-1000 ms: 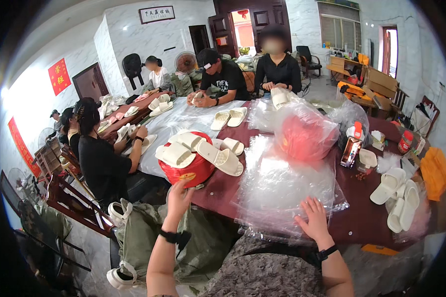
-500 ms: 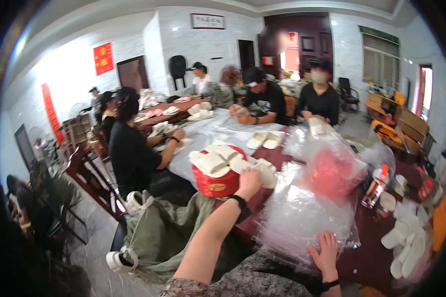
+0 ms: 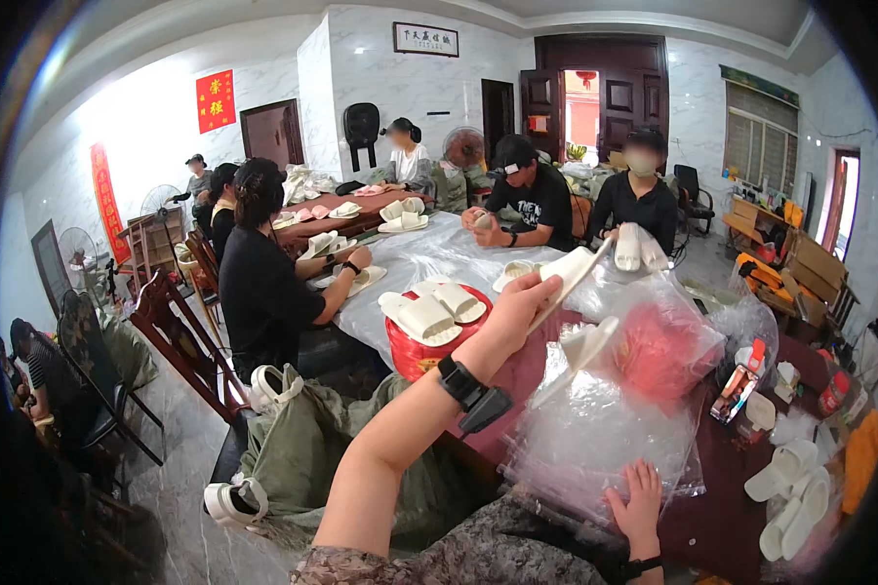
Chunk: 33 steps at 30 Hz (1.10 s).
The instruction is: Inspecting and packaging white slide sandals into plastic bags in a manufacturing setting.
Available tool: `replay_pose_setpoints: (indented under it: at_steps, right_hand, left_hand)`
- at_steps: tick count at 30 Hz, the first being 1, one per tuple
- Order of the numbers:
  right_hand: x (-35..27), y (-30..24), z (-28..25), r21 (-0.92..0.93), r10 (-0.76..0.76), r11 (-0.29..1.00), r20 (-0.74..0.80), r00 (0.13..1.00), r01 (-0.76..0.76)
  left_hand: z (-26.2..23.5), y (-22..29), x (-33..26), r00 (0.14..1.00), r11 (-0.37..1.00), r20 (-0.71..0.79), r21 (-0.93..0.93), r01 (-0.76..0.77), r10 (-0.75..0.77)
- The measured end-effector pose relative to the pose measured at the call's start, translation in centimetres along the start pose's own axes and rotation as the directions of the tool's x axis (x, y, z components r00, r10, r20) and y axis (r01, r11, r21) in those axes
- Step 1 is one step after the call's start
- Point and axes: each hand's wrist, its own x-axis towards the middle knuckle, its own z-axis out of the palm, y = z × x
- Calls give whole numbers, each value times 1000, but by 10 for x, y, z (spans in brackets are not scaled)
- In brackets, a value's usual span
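My left hand (image 3: 519, 310) is raised above the table and grips a pair of white slippers (image 3: 578, 292): one points up to the right, the other hangs below it. A black watch sits on that wrist. Just left of the hand stands a red basin (image 3: 412, 355) with several white slippers (image 3: 429, 314) laid across its top. My right hand (image 3: 637, 493) rests flat, fingers spread, on the near edge of a heap of clear plastic bags (image 3: 603, 434) on the dark red table (image 3: 727, 487).
A red bag (image 3: 661, 349) lies in plastic beyond the bags. More white slippers (image 3: 788, 487) lie at right near small bottles (image 3: 737, 390). A green sack (image 3: 307, 458) with slippers sits on the floor at left. Other people work around the long table; wooden chairs (image 3: 178, 336) stand at left.
My left hand has lifted a pair of white slippers off the red basin and swung them up and to the right. My right hand stays on the plastic bags.
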Motion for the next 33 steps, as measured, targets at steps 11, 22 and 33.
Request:
replay_pose_setpoints:
  at_steps: [11, 22, 33]
  right_hand:
    - [5, -4, 0, -68, -7, 998, -52, 999, 4]
    - [-1, -7, -4, -98, 10, 995, 4, 1000, -10]
    - [3, -14, -15, -58, -52, 997, -125, 991, 45]
  left_hand:
    - [82, -11, -77, 860, 970, 472, -35, 240, -196]
    - [128, -153, -76, 832, 972, 503, 112, 207, -235]
    - [33, -160, -124, 804, 236, 594, 785, -573, -21]
